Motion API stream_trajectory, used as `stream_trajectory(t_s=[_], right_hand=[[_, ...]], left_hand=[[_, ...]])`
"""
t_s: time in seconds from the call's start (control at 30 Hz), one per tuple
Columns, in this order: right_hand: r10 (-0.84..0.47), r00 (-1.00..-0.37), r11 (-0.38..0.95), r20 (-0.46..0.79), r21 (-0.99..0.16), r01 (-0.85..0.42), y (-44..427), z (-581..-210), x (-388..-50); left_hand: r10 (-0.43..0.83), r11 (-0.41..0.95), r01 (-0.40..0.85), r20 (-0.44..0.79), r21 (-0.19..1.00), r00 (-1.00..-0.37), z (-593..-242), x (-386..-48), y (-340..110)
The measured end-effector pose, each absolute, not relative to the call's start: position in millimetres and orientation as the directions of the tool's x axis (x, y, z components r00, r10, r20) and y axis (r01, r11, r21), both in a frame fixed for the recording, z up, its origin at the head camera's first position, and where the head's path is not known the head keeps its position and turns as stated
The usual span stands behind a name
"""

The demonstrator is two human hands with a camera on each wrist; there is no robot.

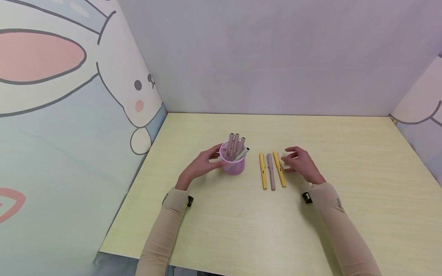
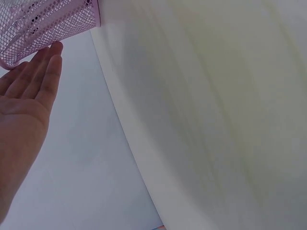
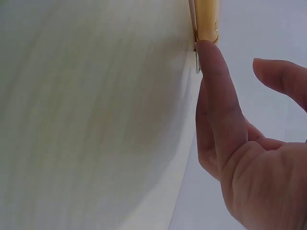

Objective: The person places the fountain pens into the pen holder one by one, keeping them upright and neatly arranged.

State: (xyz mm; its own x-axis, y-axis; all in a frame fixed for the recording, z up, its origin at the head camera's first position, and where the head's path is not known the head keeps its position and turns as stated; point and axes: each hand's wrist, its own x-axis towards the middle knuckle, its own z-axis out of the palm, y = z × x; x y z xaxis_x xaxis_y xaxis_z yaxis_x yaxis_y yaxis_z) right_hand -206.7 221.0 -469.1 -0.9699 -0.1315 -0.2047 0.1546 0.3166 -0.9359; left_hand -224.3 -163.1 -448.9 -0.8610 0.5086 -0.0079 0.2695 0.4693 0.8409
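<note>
A pink mesh pen holder (image 1: 235, 168) stands upright on the table, holding several mauve pens (image 1: 236, 142) and a pale green pen (image 1: 243, 153). My left hand (image 1: 203, 163) holds its left side, thumb in front and fingers behind. In the left wrist view the fingers meet the mesh wall (image 2: 57, 26). Right of the holder, side by side, lie a yellow pen (image 1: 263, 171), a mauve pen (image 1: 271, 172) and another yellow pen (image 1: 279, 169). Beside the rightmost one is my right hand (image 1: 301, 163), thumb and fingers apart; whether a fingertip touches it, I cannot tell.
The pale wooden table (image 1: 241, 230) runs back to a plain lilac wall (image 1: 276, 57). A wall with a cartoon rabbit (image 1: 117, 88) borders the left edge. Dark wrist devices (image 1: 307, 197) sit at both sleeve cuffs.
</note>
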Motion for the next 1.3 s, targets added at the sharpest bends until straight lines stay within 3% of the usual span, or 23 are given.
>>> stream_trajectory(t_s=[0.33, 1.3], right_hand=[[-0.151, -0.958, 0.311, -0.244, -0.932, 0.188, 216, -470, -210], [-0.125, -0.926, 0.544, -0.356, -0.805, 0.236, 203, -470, -224]], left_hand=[[0.514, 0.465, 0.273, -0.005, 0.842, -0.858, -449, -224, -164], [0.515, 0.465, 0.277, -0.002, 0.841, -0.857, -452, -224, -163]])
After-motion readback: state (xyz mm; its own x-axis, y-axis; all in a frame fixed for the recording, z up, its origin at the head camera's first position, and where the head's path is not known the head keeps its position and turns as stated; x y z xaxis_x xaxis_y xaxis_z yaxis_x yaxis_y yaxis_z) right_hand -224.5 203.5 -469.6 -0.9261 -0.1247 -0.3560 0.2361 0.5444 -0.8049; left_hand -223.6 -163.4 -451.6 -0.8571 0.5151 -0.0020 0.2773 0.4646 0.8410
